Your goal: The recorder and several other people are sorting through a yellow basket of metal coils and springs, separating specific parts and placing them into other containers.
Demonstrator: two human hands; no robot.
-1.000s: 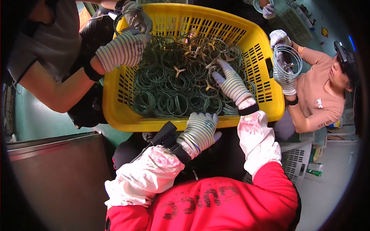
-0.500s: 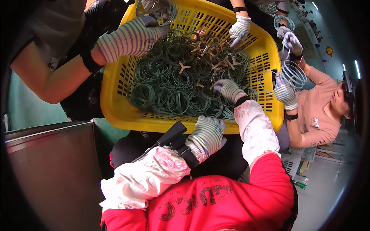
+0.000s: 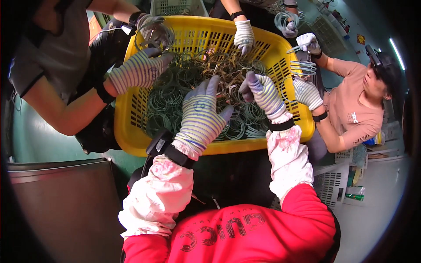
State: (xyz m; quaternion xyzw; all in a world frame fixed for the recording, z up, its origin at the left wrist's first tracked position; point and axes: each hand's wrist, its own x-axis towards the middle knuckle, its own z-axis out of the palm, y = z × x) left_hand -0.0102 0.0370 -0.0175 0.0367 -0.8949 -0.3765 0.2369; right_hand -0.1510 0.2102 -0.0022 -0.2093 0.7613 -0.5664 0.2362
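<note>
Gloved in stripes, my left hand (image 3: 201, 114) reaches over the yellow basket (image 3: 232, 147) and is open — fingers extended forward, thumb spread out to the right. My right hand (image 3: 265, 96) is beside it, over the basket's right half, with its fingers bent; I cannot tell whether they pinch anything or touch the pile. Grey-green wire coils (image 3: 164, 98) fill the basket below my 2 hands, overlapping in loose rings, and brownish branched pieces (image 3: 226, 72) lie among them toward the far side. White oversleeves (image 3: 155, 197) with pink patches cover my forearms, below black wristbands (image 3: 179, 156).

On my left, a co-worker's striped glove (image 3: 136, 72) is over the basket's left side, near a ring bundle (image 3: 163, 35) at that person's other hand. Across from me, another gloved hand (image 3: 244, 36) points down inside the far wall. To my right, a person in a pinkish shirt (image 3: 351, 109) has a pale coil (image 3: 302, 68) between 2 gloved hands — just beside the basket's edge.
</note>
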